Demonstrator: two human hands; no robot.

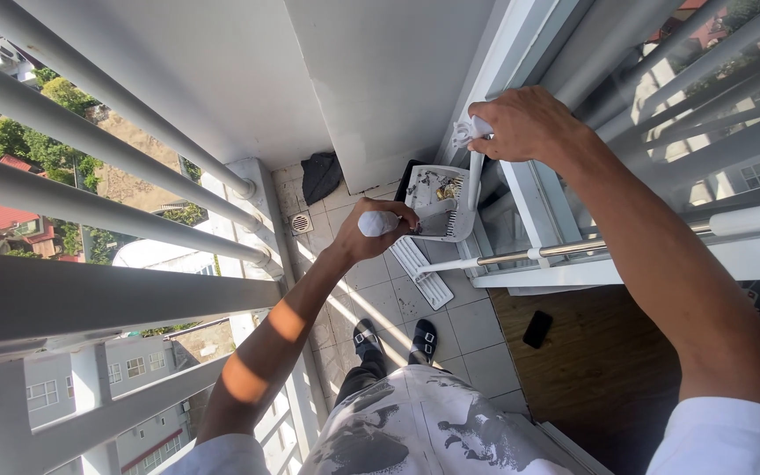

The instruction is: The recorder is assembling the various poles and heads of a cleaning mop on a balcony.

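I stand on a narrow tiled balcony and look straight down. My left hand (pixel 378 230) is closed around the white handle of a small brush (pixel 433 220), whose head reaches into a white dustpan (pixel 440 195) holding dust and debris. My right hand (pixel 521 125) grips the top of the dustpan's upright white handle (pixel 474 171), close to the sliding door frame (pixel 521 189).
A flat white mop (pixel 426 274) lies on the tiles with its metal pole (pixel 565 251) running right. White railing bars (pixel 116 211) line the left side. A floor drain (pixel 301 222), a dark cloth (pixel 320 176) and a black phone (pixel 537 329) on the wooden floor are nearby.
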